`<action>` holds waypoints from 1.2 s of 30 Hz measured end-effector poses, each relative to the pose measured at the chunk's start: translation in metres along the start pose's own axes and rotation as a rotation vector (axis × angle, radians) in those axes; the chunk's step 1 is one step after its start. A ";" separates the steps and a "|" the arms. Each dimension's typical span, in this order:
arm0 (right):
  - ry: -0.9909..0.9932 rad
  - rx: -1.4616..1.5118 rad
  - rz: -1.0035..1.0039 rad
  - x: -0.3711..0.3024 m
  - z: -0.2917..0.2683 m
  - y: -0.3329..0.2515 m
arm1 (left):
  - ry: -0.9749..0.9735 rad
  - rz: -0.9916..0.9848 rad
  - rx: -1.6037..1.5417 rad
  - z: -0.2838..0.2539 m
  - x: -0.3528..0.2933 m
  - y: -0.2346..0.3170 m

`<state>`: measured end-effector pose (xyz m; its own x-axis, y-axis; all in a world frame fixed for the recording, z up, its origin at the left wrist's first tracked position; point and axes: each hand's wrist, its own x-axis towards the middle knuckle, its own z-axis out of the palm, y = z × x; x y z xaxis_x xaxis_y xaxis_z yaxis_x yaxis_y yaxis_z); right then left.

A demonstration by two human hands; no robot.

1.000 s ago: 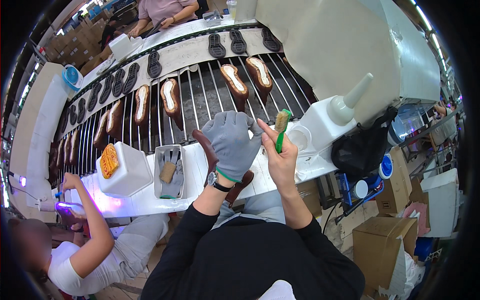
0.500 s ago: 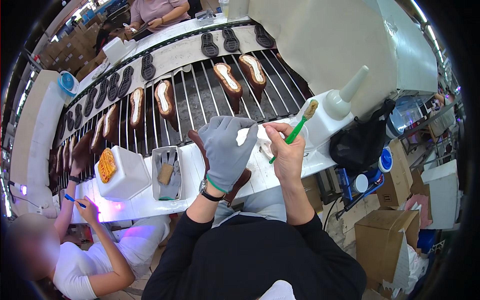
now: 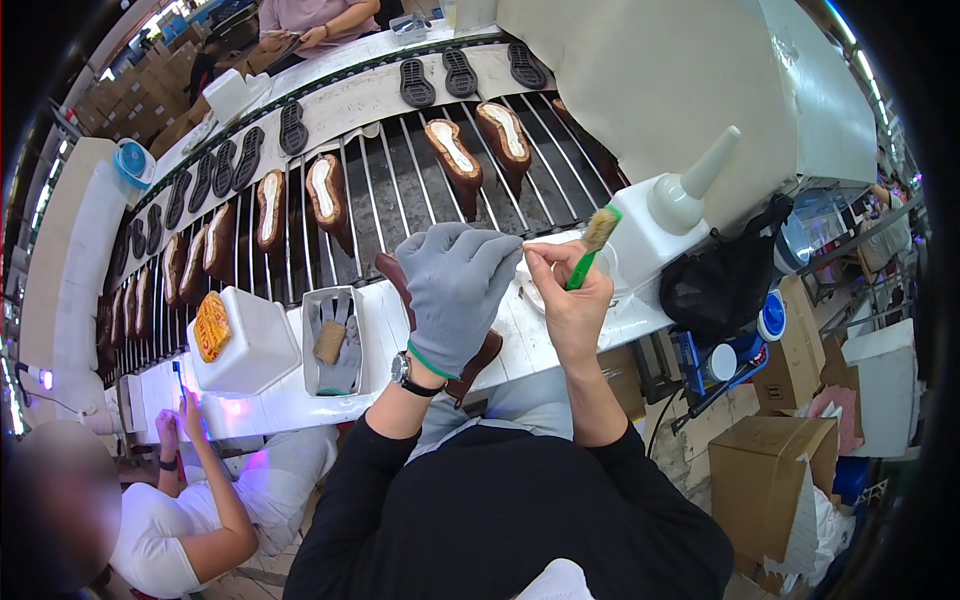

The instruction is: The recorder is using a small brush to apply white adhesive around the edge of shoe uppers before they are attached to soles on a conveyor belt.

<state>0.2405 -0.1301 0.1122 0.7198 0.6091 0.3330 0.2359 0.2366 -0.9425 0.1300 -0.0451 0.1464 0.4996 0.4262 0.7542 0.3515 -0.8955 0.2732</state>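
Observation:
My left hand (image 3: 455,300), in a grey glove, is closed with its fingertips pinched against those of my right hand. What the pinch holds, if anything, is too small to make out. Bare, my right hand (image 3: 575,305) grips a green-handled brush (image 3: 600,230), its tan bristles pointing up. Beneath my left hand lies a brown leather shoe (image 3: 478,365), mostly covered by the glove. Behind my right hand, a white dish (image 3: 528,290) is partly hidden. A white bottle (image 3: 655,225) with a long nozzle stands just right of the brush.
Brown shoes (image 3: 455,160) with white undersides rest on a metal-bar conveyor (image 3: 395,190), below a row of black soles (image 3: 417,84). Left of me are a white box (image 3: 312,375) holding gloves and a sponge, and a white container (image 3: 260,350). A co-worker (image 3: 215,500) sits at left.
The brush has tilted in my right hand, and its lower handle end no longer shows. My left fingers have drawn closer together. The co-worker at left has pulled an arm back from the conveyor.

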 end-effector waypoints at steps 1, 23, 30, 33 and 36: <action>-0.006 -0.051 -0.039 0.001 -0.001 -0.002 | -0.012 0.021 0.007 0.001 0.001 -0.002; -0.095 -0.313 -0.192 0.004 0.000 0.005 | 0.043 -0.028 -0.067 0.038 0.003 -0.026; -0.129 -0.161 -0.188 -0.007 0.033 -0.008 | 0.165 -0.086 -0.056 0.008 -0.004 -0.036; -0.093 0.061 0.069 -0.011 0.028 -0.015 | 0.208 -0.119 -0.098 0.006 -0.004 -0.032; -0.070 0.300 0.237 -0.008 0.024 -0.018 | 0.191 -0.197 -0.214 0.001 -0.007 -0.032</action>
<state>0.2143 -0.1213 0.1272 0.6829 0.7210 0.1178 -0.1406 0.2880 -0.9473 0.1159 -0.0188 0.1321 0.2742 0.5800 0.7671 0.2423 -0.8136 0.5286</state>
